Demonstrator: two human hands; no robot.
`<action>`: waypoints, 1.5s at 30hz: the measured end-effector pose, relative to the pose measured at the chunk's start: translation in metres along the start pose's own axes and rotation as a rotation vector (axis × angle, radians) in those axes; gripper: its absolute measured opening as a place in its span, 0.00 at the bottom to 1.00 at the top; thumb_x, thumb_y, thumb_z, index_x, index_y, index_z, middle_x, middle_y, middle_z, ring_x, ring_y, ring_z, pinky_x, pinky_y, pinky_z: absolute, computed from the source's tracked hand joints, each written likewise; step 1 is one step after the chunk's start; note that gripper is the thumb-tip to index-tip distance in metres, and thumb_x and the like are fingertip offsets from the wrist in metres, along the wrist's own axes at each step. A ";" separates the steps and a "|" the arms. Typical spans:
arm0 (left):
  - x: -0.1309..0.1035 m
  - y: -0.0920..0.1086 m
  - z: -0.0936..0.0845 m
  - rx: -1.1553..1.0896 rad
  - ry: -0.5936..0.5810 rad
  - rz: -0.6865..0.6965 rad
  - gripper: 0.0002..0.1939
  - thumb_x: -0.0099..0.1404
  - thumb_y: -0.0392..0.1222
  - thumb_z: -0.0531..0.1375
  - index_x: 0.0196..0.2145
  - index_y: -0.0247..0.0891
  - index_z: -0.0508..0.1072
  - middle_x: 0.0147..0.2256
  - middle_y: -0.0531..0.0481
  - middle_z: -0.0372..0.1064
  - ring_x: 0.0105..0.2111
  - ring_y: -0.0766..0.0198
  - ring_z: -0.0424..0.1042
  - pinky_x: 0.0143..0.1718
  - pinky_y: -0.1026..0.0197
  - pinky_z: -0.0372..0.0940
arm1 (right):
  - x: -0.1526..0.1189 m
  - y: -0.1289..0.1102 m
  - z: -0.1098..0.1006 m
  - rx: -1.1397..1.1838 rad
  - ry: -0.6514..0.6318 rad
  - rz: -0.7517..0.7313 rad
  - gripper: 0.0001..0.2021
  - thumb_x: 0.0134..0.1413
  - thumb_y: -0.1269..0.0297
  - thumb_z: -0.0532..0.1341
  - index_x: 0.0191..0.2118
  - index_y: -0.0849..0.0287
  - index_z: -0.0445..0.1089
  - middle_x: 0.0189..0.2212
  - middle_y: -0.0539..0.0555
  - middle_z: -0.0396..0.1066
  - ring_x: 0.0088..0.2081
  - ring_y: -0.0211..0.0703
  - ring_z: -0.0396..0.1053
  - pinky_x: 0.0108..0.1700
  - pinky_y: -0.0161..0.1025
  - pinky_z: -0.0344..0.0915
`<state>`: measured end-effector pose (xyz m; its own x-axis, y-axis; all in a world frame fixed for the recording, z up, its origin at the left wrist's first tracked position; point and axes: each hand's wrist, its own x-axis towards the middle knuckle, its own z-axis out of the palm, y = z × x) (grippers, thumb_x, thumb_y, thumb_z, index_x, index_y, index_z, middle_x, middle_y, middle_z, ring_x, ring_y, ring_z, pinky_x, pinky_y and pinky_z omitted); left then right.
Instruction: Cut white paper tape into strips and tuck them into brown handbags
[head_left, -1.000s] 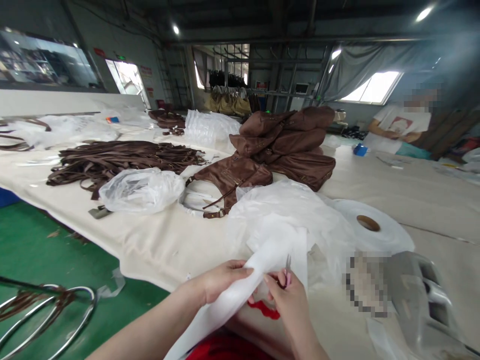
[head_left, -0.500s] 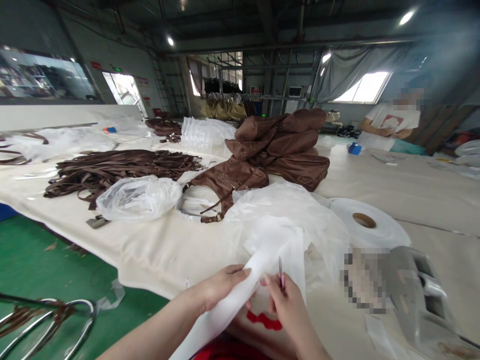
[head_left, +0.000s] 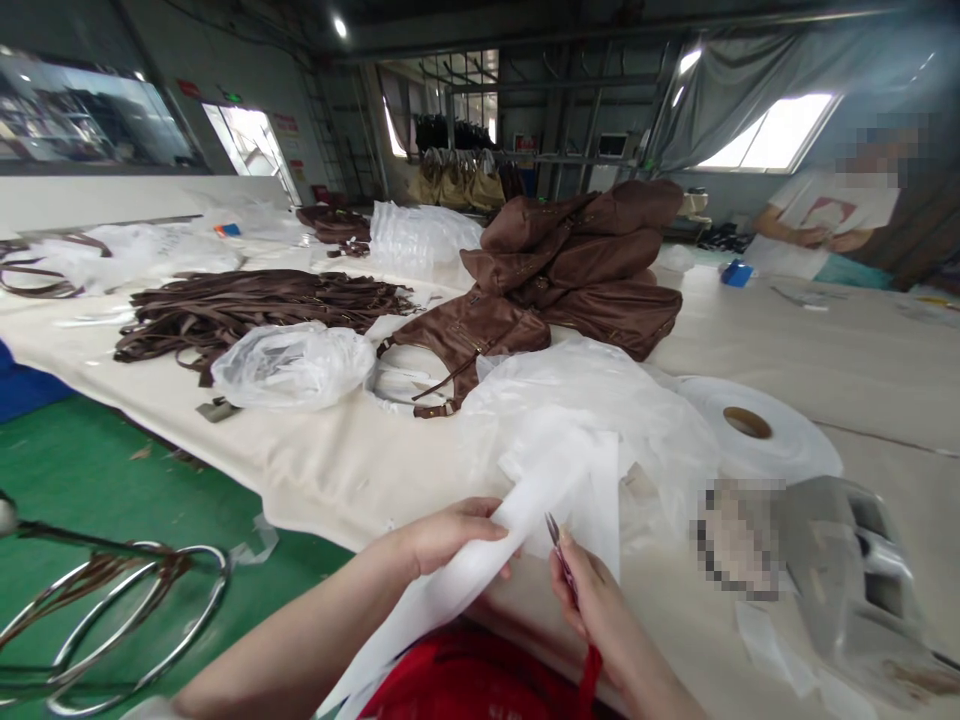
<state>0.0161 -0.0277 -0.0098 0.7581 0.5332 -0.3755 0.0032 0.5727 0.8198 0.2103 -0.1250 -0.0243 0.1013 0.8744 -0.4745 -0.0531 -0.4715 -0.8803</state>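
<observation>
My left grip pinches the white strip, lower centre of the frame; my right grip is closed round the small snips, their tips just right of the strip (how far the blades part, I can't tell). Should the strip slacken, a cut could run crooked; should the tips stray forward, they could nick the crumpled plastic beyond
</observation>
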 end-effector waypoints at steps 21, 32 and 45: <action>-0.001 0.002 -0.010 0.091 -0.056 0.025 0.23 0.54 0.52 0.69 0.40 0.31 0.76 0.37 0.42 0.75 0.35 0.56 0.75 0.41 0.57 0.67 | -0.005 -0.005 0.013 -0.102 -0.146 0.100 0.29 0.47 0.31 0.55 0.24 0.56 0.61 0.10 0.39 0.47 0.11 0.28 0.39 0.15 0.32 0.34; -0.006 0.011 -0.004 0.241 -0.125 0.081 0.20 0.58 0.55 0.66 0.38 0.34 0.78 0.33 0.47 0.75 0.33 0.60 0.73 0.44 0.59 0.63 | 0.006 -0.010 0.023 -0.053 -0.158 0.083 0.28 0.45 0.32 0.58 0.23 0.56 0.60 0.10 0.37 0.41 0.13 0.27 0.33 0.15 0.32 0.33; -0.005 0.005 -0.002 0.214 -0.127 0.111 0.18 0.59 0.54 0.65 0.37 0.34 0.76 0.33 0.48 0.74 0.32 0.62 0.72 0.41 0.60 0.63 | 0.005 -0.001 0.024 0.030 -0.146 0.099 0.29 0.44 0.31 0.59 0.22 0.56 0.60 0.09 0.37 0.39 0.12 0.27 0.32 0.15 0.32 0.30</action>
<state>0.0114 -0.0264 -0.0047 0.8369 0.4958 -0.2318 0.0426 0.3632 0.9307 0.1872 -0.1174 -0.0262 -0.0515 0.8323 -0.5520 -0.0854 -0.5544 -0.8279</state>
